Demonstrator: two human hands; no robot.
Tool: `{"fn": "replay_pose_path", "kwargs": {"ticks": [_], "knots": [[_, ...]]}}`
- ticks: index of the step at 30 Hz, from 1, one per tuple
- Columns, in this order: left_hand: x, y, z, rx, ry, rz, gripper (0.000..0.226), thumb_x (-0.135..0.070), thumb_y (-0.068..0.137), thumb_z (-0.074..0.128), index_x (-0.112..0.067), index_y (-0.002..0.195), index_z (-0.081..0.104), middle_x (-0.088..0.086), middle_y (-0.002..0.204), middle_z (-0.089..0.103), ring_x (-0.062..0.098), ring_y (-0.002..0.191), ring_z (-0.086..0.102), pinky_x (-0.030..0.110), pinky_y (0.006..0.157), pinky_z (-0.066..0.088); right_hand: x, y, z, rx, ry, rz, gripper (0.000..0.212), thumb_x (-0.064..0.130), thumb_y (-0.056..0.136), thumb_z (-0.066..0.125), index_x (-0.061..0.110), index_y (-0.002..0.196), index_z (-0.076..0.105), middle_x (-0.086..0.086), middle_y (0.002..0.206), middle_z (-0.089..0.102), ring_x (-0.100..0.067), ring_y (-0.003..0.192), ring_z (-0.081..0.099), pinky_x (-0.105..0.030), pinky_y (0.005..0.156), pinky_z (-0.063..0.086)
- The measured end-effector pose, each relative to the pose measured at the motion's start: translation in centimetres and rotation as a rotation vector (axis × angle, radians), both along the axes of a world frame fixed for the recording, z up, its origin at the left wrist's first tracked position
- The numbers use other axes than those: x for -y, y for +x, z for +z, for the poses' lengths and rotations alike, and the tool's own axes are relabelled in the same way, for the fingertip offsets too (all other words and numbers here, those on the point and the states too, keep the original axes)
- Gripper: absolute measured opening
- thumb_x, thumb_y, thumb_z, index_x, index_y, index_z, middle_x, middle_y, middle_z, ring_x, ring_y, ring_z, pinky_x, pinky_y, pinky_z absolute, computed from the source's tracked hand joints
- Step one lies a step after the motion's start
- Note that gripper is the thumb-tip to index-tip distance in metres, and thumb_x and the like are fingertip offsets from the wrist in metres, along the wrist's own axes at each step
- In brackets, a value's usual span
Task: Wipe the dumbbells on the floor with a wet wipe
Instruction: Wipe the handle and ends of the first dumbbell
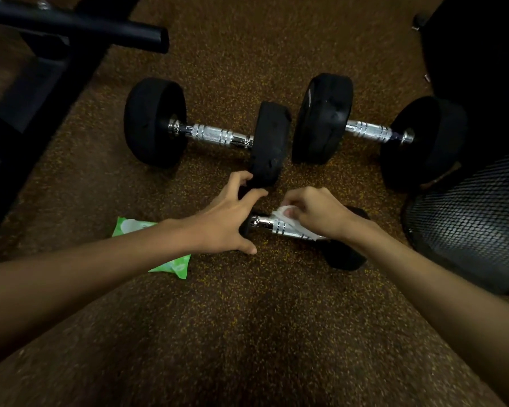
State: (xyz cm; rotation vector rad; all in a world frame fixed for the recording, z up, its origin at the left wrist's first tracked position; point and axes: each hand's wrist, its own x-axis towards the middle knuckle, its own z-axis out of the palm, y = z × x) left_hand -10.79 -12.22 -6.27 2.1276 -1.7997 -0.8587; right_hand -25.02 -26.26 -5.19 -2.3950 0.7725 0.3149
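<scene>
- The brown speckled rubber floor (247, 333) carries three dumbbells, each with black round rubber heads and a ribbed chrome handle.
- The near dumbbell (265, 224) lies in the middle of the floor, closest to the person, and runs left to right with its right head nearer the person.
- The left hand (227, 221) covers the left head of the near dumbbell. Its fingers are spread and curled over the far side, and its thumb is down on the near side, so it grips that head.
- The right hand (315, 212) pinches a crumpled white wet wipe (282, 211) between thumb and bent fingers. It presses the wipe onto the chrome handle, and part of the wipe trails along the handle under the hand.
- The far left dumbbell (215, 135) and the far right dumbbell (368, 130) lie end to end further out on the floor, their inner heads just beside each other.
- A green plastic wipe packet (174, 264) lies flat on the floor left of the near dumbbell, partly under the left forearm.
- A black mesh guard (476, 215) stands at the floor's right edge, near the far right dumbbell.
- A black metal frame (71, 24) crosses the floor's far left corner.
</scene>
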Motion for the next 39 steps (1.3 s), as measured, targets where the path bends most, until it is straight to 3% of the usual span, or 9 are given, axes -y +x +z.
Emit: {"fn": "replay_pose_path", "kwargs": {"ticks": [7, 14, 18, 22, 24, 31, 34, 37, 39], "knots": [[-0.1, -0.1, -0.9, -0.071, -0.076, 0.035, 0.084, -0.031, 0.067, 0.082, -0.026, 0.136, 0.033, -0.004, 0.141, -0.001, 0.023, 0.140, 0.003, 0.025, 0.109, 0.016, 1.3, 2.4, -1.3, -0.212, 0.088, -0.082, 0.018, 0.016, 0.090, 0.058, 0.015, 0.102, 0.071, -0.006, 0.111, 0.066, -0.018, 0.103, 0.057, -0.021, 0.079, 0.040], [0.0, -0.1, -0.6, -0.057, -0.060, 0.020, 0.080, -0.032, 0.067, 0.082, -0.026, 0.133, 0.037, -0.001, 0.145, 0.004, 0.022, 0.137, 0.007, 0.027, 0.105, 0.018, -1.8, -1.3, 0.0, 0.086, -0.123, 0.018, 0.025, 0.013, 0.092, 0.053, 0.010, 0.113, 0.067, -0.007, 0.105, 0.068, -0.020, 0.098, 0.062, -0.013, 0.072, 0.035], [-0.2, -0.1, -0.7, -0.069, -0.060, 0.027, 0.080, -0.031, 0.067, 0.082, -0.027, 0.133, 0.037, -0.001, 0.145, 0.006, 0.023, 0.138, 0.007, 0.029, 0.105, 0.019, -1.0, -1.1, -0.3, 0.029, 0.008, -0.121, 0.020, 0.015, 0.092, 0.050, 0.015, 0.098, 0.069, -0.005, 0.093, 0.066, -0.019, 0.095, 0.059, -0.016, 0.071, 0.034], [-0.2, 0.0, -0.8, -0.069, -0.059, 0.025, 0.086, -0.033, 0.066, 0.083, -0.028, 0.137, 0.034, 0.000, 0.144, 0.009, 0.022, 0.137, 0.009, 0.030, 0.106, 0.019, 1.1, 1.7, -0.4, -0.209, 0.210, -0.134, 0.014, 0.013, 0.087, 0.055, 0.019, 0.087, 0.068, -0.002, 0.100, 0.064, -0.015, 0.098, 0.054, -0.024, 0.080, 0.037], [-0.1, 0.1, -0.7, -0.087, -0.051, 0.021, 0.089, -0.034, 0.065, 0.083, -0.028, 0.138, 0.033, 0.000, 0.144, 0.011, 0.021, 0.137, 0.009, 0.030, 0.106, 0.019, 1.2, 2.1, -0.6, -0.214, 0.183, -0.087, 0.018, 0.009, 0.086, 0.054, 0.017, 0.089, 0.070, 0.000, 0.097, 0.064, -0.012, 0.095, 0.054, -0.023, 0.080, 0.038], [-0.2, 0.6, -0.6, -0.124, -0.039, -0.008, 0.109, -0.038, 0.061, 0.085, -0.028, 0.147, 0.019, -0.001, 0.147, 0.012, 0.018, 0.139, 0.008, 0.030, 0.110, 0.015, -4.4, -3.2, -1.0, 0.212, -0.238, -0.090, 0.025, 0.012, 0.093, 0.053, 0.012, 0.116, 0.064, -0.012, 0.101, 0.070, -0.025, 0.086, 0.067, -0.034, 0.075, 0.054], [-0.3, 1.0, -0.5, -0.124, -0.009, -0.032, 0.126, -0.038, 0.057, 0.088, -0.022, 0.149, 0.004, 0.000, 0.152, 0.005, 0.016, 0.143, 0.000, 0.028, 0.114, 0.008, -4.7, -3.9, -0.9, 0.286, -0.218, -0.129, 0.022, 0.011, 0.093, 0.051, 0.010, 0.112, 0.063, -0.009, 0.094, 0.069, -0.019, 0.073, 0.064, -0.019, 0.061, 0.049], [-0.3, 1.4, -0.7, -0.087, -0.011, -0.063, 0.131, -0.037, 0.054, 0.089, -0.014, 0.149, 0.002, 0.003, 0.154, 0.004, 0.016, 0.144, -0.006, 0.023, 0.112, 0.002, -3.2, -1.7, -1.2, 0.156, -0.086, -0.182, 0.012, 0.013, 0.094, 0.044, 0.015, 0.091, 0.056, -0.005, 0.078, 0.062, -0.011, 0.056, 0.053, -0.013, 0.044, 0.036], [-0.3, 1.3, -0.8, -0.067, -0.014, -0.072, 0.130, -0.037, 0.054, 0.089, -0.010, 0.149, 0.005, 0.006, 0.153, 0.006, 0.018, 0.144, -0.005, 0.022, 0.113, 0.001, -1.8, 0.0, -1.7, 0.008, -0.005, -0.168, 0.016, 0.016, 0.093, 0.041, 0.011, 0.087, 0.056, -0.011, 0.087, 0.063, -0.019, 0.066, 0.057, -0.023, 0.054, 0.043]]}}
